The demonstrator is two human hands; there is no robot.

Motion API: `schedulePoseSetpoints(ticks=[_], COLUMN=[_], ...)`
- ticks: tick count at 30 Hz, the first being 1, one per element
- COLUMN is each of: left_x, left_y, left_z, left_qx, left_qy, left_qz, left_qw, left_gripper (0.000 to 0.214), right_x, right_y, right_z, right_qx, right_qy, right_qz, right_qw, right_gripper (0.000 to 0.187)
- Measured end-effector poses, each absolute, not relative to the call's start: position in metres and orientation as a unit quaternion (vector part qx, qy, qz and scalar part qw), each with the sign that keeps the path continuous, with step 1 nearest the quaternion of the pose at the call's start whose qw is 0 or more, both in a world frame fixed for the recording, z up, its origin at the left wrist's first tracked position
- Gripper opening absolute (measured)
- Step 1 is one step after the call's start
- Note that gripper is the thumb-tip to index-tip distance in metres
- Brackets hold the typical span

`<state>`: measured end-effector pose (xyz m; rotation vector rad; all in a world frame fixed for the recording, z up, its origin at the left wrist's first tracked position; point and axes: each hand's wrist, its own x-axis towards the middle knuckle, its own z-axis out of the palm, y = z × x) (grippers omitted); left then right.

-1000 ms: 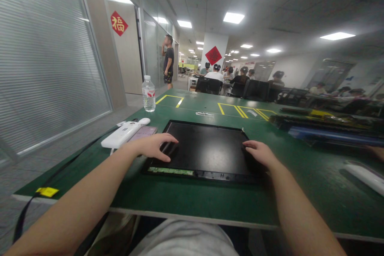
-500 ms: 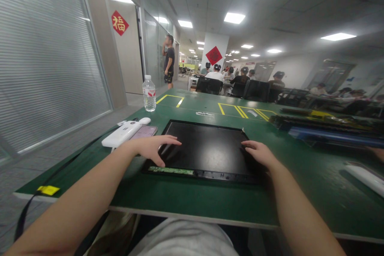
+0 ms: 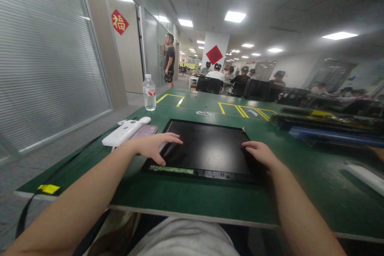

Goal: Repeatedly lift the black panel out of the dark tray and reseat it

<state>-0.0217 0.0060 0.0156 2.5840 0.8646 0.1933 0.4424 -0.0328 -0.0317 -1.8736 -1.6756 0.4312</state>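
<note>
A black display panel (image 3: pixel 210 144) in a dark frame lies flat on the green table in front of me. Along its near edge, on the left, runs a narrow green circuit board (image 3: pixel 172 170). My left hand (image 3: pixel 157 146) is over the panel's left edge, thumb and fingers spread apart, the thumb close to the circuit board. At the right edge is my right hand (image 3: pixel 258 152), its fingers stretched toward the dark surface. Neither hand is closed around anything; whether the fingertips press on the panel, I cannot tell.
Left of the panel are a white device (image 3: pixel 121 133), a phone (image 3: pixel 146 130) and a water bottle (image 3: pixel 149 93). Dark and blue parts (image 3: pixel 327 134) are piled on the right, near a white object (image 3: pixel 366 176). Yellow tape marks the green table (image 3: pixel 192 200). People sit farther back.
</note>
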Motion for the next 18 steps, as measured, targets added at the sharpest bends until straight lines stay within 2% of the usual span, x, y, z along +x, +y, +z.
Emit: schedulePoseSetpoints(ticks=[18], left_x=[-0.0187], left_y=[0.0015], left_z=[0.0187], left_qx=[0.926], left_qy=[0.330], left_qz=[0.074], left_qw=[0.166], left_gripper=[0.079], right_x=[0.4387], right_y=[-0.0360], right_z=[-0.0272], right_qx=[-0.714], right_qy=[-0.627], right_qz=[0.138], right_qw=[0.280], right_gripper=[0.026])
